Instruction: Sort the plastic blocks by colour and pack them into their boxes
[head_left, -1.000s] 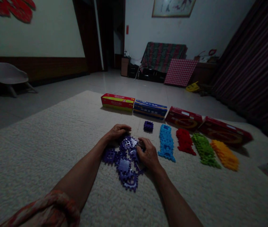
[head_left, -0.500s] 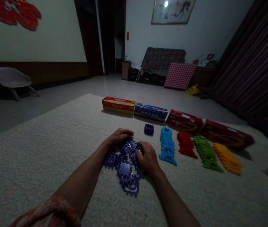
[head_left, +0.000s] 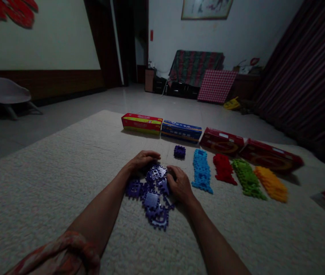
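A loose pile of purple interlocking plastic building pieces [head_left: 152,199], flat and tooth-edged, lies on the pale textured mat before me. My left hand [head_left: 145,159] curves round the pile's far left side, its fingers stretched and its palm turned toward the pieces. On the right side, my right hand [head_left: 178,182] rests against the pile's edge with bent fingers, thumb apart from them. Neither hand visibly grips a piece, though the undersides of both are hidden. Just beyond the hands sits a small stack of purple pieces [head_left: 180,152].
Rows of blue pieces [head_left: 202,172], red pieces [head_left: 223,168], green pieces [head_left: 248,178] and yellow pieces [head_left: 271,184] lie to the right. Behind them stand a red-yellow box [head_left: 142,124], a blue box [head_left: 181,131] and two dark red boxes [head_left: 222,141]. A pale chair [head_left: 6,93] stands far left.
The right hand's fingers have shifted slightly and show more of the purple pieces at the top of the pile. The left hand stays in place. The whole view has tilted slightly downward.
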The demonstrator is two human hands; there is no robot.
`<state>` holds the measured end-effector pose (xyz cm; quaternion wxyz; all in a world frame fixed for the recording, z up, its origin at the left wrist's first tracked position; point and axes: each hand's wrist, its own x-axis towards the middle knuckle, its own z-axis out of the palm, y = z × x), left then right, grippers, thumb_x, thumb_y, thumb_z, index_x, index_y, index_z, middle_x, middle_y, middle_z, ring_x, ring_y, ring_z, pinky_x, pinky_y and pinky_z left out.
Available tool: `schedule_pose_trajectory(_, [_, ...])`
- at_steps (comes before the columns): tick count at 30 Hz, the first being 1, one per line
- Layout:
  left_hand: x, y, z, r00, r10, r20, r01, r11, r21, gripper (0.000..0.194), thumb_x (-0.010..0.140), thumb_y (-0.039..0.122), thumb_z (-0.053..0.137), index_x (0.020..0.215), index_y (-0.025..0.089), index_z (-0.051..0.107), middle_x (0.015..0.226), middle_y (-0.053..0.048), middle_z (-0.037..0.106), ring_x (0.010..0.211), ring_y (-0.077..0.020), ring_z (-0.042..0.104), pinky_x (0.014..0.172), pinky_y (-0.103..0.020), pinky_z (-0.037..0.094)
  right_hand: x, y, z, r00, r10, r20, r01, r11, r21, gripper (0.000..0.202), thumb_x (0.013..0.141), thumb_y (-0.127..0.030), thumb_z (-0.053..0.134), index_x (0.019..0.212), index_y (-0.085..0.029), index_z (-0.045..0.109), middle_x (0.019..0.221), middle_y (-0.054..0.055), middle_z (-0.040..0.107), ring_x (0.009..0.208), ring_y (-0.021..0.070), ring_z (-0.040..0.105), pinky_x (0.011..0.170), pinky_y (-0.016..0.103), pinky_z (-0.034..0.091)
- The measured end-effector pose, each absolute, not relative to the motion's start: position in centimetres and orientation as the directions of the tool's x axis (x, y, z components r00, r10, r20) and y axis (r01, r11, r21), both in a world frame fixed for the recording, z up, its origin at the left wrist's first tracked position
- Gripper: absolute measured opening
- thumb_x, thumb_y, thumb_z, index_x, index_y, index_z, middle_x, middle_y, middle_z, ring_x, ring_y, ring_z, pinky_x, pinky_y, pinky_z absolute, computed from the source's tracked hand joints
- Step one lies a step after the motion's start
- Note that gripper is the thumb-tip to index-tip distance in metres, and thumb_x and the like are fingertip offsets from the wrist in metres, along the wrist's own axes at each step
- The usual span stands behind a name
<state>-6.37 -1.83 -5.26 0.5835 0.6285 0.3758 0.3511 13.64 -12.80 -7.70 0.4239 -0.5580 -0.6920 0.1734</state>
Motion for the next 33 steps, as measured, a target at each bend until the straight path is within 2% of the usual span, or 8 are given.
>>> schedule_pose_trajectory(4, [-6.7,-1.8,-5.4,0.394,0.919,0.015,0.050,-0.038,0.998,0.032,0.066,0.026,0.069,0.095,0.017,0.076,0.104,-0.011,0.077,0.097,-0.0253,0.071,0.097,-0.042,0.050,14.5,-13.0,-7.2,0.082,0.925,0.371,0.511,0.280,-0.812,0.033,0.086,-0.034,0.053,0.113,-0.019,0.066,0.117,0.013,0.070,0.108,0.0266,0.066,0.097,0.044,0.051])
schedule_pose_trajectory(7, [-6.7,-1.7,-5.6,0.364,0.931,0.028,0.028,-0.041,0.999,0.031,0.066,0.026,0.069,0.095,0.017,0.076,0.104,-0.010,0.078,0.098,-0.0246,0.071,0.098,-0.042,0.050,14.9,-13.5,-7.0,0.002,0.939,0.343,0.480,0.300,-0.825,0.040,0.083,-0.035,0.059,0.120,-0.021,0.064,0.123,0.013,0.068,0.108,0.0260,0.067,0.096,0.044,0.052])
schedule_pose_trajectory(13, [-6.4,-1.5,-5.7,0.428,0.903,0.039,0.065,-0.074,0.995,0.026,0.066,0.023,0.070,0.090,0.016,0.077,0.098,-0.009,0.078,0.097,-0.0238,0.070,0.101,-0.042,0.048,14.7,-14.3,-7.2,-0.247,0.879,0.409,0.626,0.466,-0.625,0.056,0.077,-0.032,0.068,0.130,-0.018,0.059,0.135,0.016,0.062,0.128,0.0324,0.054,0.112,0.054,0.039])
schedule_pose_trajectory(16, [-6.5,-1.6,-5.6,0.446,0.895,0.026,0.072,-0.065,0.995,0.027,0.066,0.020,0.068,0.091,0.016,0.077,0.097,-0.009,0.078,0.095,-0.0231,0.070,0.099,-0.043,0.049,14.6,-14.3,-7.3,-0.271,0.869,0.414,0.639,0.484,-0.598,0.052,0.078,-0.028,0.067,0.129,-0.020,0.060,0.131,0.014,0.065,0.124,0.0311,0.056,0.110,0.053,0.040])
schedule_pose_trajectory(22, [-6.6,-1.6,-5.5,0.394,0.919,0.013,0.069,-0.043,0.997,0.028,0.066,0.018,0.069,0.093,0.016,0.077,0.096,-0.008,0.078,0.095,-0.0225,0.070,0.102,-0.044,0.048,14.7,-13.7,-7.8,-0.176,0.886,0.428,0.618,0.438,-0.653,0.041,0.085,-0.027,0.061,0.125,-0.019,0.061,0.122,0.014,0.068,0.113,0.0278,0.063,0.101,0.047,0.050])
schedule_pose_trajectory(26, [-6.5,-1.9,-5.2,0.358,0.934,-0.011,0.053,-0.009,0.999,0.030,0.065,0.019,0.069,0.094,0.016,0.077,0.098,-0.009,0.077,0.092,-0.0224,0.070,0.097,-0.042,0.051,14.9,-13.9,-7.5,-0.135,0.900,0.415,0.603,0.406,-0.686,0.035,0.089,-0.027,0.057,0.124,-0.021,0.061,0.119,0.012,0.068,0.109,0.0256,0.065,0.098,0.045,0.052])
schedule_pose_trajectory(30, [-6.6,-2.1,-5.2,0.328,0.944,-0.015,-0.016,0.022,1.000,0.033,0.066,0.019,0.064,0.096,0.016,0.076,0.099,-0.009,0.077,0.084,-0.0200,0.071,0.091,-0.040,0.053,15.4,-14.7,-6.1,-0.263,0.899,0.350,0.586,0.436,-0.682,0.054,0.082,-0.028,0.068,0.134,-0.024,0.054,0.134,0.012,0.058,0.126,0.0277,0.056,0.107,0.048,0.046])
schedule_pose_trajectory(33, [-6.6,-2.0,-5.4,0.333,0.943,-0.004,-0.025,0.013,1.000,0.033,0.066,0.017,0.063,0.096,0.016,0.076,0.099,-0.009,0.077,0.083,-0.0189,0.071,0.090,-0.038,0.053,15.4,-15.4,-4.7,-0.352,0.899,0.262,0.632,0.434,-0.642,0.065,0.076,-0.026,0.073,0.138,-0.026,0.051,0.137,0.012,0.054,0.131,0.0290,0.050,0.112,0.049,0.042])
